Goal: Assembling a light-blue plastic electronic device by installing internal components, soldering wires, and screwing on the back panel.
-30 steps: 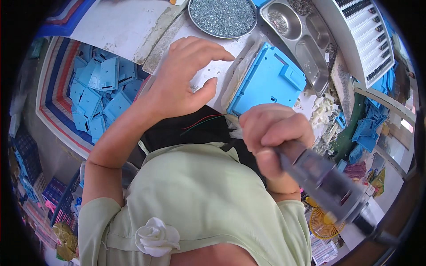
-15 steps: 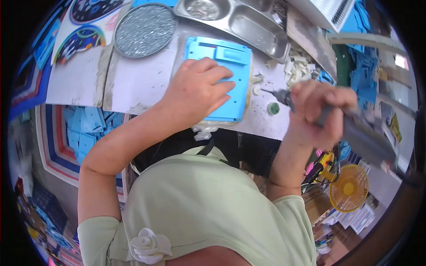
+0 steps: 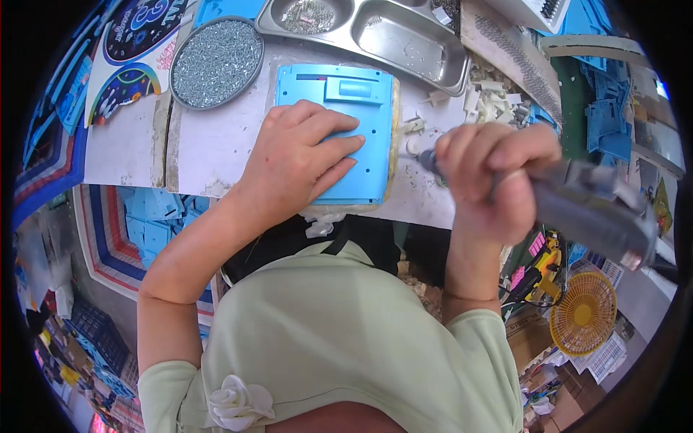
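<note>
Tabletop (image 3: 216, 144): blue panel (image 3: 354, 130) lengthwise away, left hand (image 3: 296, 162) atop.

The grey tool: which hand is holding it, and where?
The right hand grips the grey tool around its front end, near the tip. The left hand only presses flat on the blue panel.

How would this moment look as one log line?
left hand: flat on blue panel | right hand: gripping grey power screwdriver | screw dish: beside panel

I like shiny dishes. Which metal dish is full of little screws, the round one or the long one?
The round grey metal dish, left of the blue plastic panel, is heaped with screws. The long steel compartment tray holds only a few bits.
</note>
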### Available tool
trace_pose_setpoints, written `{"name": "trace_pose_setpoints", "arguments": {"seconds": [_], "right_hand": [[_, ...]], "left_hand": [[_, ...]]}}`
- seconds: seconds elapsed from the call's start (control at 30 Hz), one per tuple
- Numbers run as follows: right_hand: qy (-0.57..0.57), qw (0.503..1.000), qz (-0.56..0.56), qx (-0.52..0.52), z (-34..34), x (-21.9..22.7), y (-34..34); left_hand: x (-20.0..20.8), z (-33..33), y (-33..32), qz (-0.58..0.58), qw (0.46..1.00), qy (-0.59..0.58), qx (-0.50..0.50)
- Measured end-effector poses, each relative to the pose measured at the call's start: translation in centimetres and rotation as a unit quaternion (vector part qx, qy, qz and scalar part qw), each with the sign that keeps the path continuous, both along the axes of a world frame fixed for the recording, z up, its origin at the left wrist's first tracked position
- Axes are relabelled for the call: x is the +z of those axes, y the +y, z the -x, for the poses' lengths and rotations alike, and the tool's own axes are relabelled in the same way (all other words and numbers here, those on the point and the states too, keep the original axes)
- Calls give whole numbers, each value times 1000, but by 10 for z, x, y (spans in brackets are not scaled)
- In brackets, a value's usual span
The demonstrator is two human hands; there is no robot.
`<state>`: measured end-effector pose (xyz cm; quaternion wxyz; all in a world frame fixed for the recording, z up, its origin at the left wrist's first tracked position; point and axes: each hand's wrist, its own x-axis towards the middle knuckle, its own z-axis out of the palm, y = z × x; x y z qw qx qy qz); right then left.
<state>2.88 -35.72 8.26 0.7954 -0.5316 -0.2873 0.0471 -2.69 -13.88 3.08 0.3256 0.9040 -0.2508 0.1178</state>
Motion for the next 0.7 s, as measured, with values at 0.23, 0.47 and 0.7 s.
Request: {"name": "trace_pose_setpoints", "arguments": {"seconds": [0.23,0.47,0.7], "right_hand": [[-8,1000,14,-15,15,6,2],[-116,992,-45,22,-19,62,-26],[-55,997,-45,0,-43,58,-16]], "left_hand": [[0,-29,18,-3,997,-17,76],[57,-8,63,33,988,-145,44],[-160,298,267,265,552,2,790]]}}
